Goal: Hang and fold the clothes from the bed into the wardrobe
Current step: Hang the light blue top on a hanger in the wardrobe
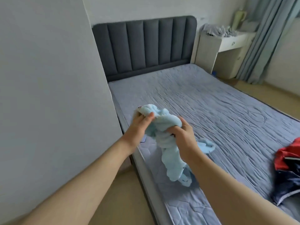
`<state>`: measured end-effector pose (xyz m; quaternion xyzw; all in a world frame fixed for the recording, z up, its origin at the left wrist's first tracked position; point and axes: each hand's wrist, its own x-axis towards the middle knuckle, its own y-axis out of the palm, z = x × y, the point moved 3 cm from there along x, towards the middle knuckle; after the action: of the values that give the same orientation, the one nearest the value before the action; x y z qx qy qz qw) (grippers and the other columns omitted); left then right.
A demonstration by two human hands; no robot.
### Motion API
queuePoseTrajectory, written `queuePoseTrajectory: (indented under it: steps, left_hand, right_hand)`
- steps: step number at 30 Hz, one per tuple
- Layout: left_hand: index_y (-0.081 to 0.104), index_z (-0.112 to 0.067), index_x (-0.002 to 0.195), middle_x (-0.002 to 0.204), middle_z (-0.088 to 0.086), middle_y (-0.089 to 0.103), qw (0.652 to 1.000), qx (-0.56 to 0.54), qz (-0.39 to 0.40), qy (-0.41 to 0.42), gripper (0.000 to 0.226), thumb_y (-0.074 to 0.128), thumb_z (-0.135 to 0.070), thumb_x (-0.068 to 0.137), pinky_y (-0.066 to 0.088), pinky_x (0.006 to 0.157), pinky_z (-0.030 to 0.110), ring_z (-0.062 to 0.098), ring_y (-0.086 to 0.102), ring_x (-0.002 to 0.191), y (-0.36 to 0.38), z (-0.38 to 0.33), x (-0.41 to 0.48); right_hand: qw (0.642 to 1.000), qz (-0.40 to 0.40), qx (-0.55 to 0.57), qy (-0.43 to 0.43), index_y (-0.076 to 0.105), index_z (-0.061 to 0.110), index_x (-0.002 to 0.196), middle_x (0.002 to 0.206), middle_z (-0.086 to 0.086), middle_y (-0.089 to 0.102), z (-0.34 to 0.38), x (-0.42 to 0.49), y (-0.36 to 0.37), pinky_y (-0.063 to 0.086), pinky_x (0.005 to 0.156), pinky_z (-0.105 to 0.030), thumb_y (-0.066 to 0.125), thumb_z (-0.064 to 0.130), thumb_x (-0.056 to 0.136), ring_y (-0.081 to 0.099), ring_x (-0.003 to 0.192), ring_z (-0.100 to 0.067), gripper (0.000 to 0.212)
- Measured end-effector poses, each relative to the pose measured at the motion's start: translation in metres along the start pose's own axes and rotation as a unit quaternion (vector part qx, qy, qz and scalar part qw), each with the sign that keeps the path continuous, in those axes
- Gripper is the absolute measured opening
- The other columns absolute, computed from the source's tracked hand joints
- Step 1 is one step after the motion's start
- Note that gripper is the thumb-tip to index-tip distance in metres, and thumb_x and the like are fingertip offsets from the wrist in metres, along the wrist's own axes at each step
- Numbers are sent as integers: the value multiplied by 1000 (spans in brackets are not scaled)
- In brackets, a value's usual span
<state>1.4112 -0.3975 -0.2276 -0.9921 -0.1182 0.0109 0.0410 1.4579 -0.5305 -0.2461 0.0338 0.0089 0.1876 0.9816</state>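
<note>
Dangling blue garment [162, 118] between both hands [138, 126] [185, 138]

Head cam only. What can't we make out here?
Head view:
light blue garment: bunched in the left hand and right hand, type unclear.
red and navy garment: cut off by the right edge.
grey heap on the white desk: blurred, too far.
grey panel: wall or furniture, cannot tell.
</note>
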Motion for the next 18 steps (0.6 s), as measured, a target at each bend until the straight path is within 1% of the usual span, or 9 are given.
queuePoseTrajectory:
  steps: [3,5,7,9,11,13,14,16,18]
  left_hand:
    - [50,-35,119,128,-13,52,997,29,-13,72,26,38,-25,98,39,95,13,-4,48,115,-33,-48,-18]
    - [46,-39,112,114,-18,52,988,77,-87,105,35,47,-9,95,42,92,14,-5,52,104,-65,-73,-33]
    - [40,-40,98,100,-18,47,970,130,-170,112,42,62,-7,86,44,86,26,6,51,93,-102,-89,-57]
    - [44,-33,107,105,-10,51,961,161,-206,93,44,72,-14,79,44,84,30,11,51,93,-135,-96,-77]
    - [46,-32,115,109,-12,54,969,147,-188,68,43,69,-18,82,44,78,19,8,53,97,-175,-97,-110]
    - [47,-37,113,108,-19,53,975,163,-152,12,30,58,-23,89,39,71,10,3,51,96,-213,-92,-149]
    - [47,-36,118,116,-18,50,974,167,-153,-15,30,55,-27,91,38,77,13,3,49,101,-232,-88,-170]
    - [35,-37,134,130,-17,38,971,154,-176,-51,45,51,-38,92,34,93,25,6,40,115,-273,-81,-217]
    - [20,-44,140,133,-22,31,971,131,-191,-58,55,44,-50,92,32,96,27,2,36,118,-309,-75,-266]
  right_hand:
    - [998,32,34,-45,64,25,71,66,3,62,55,-2,29,48,60,-28,55,13,54,57,66,-13,23]
    - [993,92,44,-61,67,26,70,68,1,64,88,-9,58,49,63,-32,55,12,54,59,68,-16,25]
    - [982,164,65,-69,69,25,70,69,-1,66,117,-22,98,51,60,-29,53,10,54,61,66,-16,28]
    - [968,224,85,-67,70,20,76,72,-4,67,139,-35,135,53,58,-28,52,9,53,63,66,-17,31]
    - [953,276,103,-68,69,13,86,79,-10,67,156,-58,184,53,64,-32,51,9,54,63,71,-21,36]
    - [940,315,122,-55,67,6,92,83,-15,66,163,-81,229,51,70,-38,50,11,56,62,76,-27,40]
    - [930,340,132,-46,68,4,91,81,-16,66,164,-94,252,52,70,-38,49,12,57,63,75,-28,40]
    - [907,392,151,-26,73,7,79,75,-14,68,163,-123,300,55,63,-34,47,14,59,65,69,-26,34]
    - [882,440,170,-3,75,9,72,73,-14,68,160,-153,348,55,61,-32,45,17,59,66,67,-25,33]
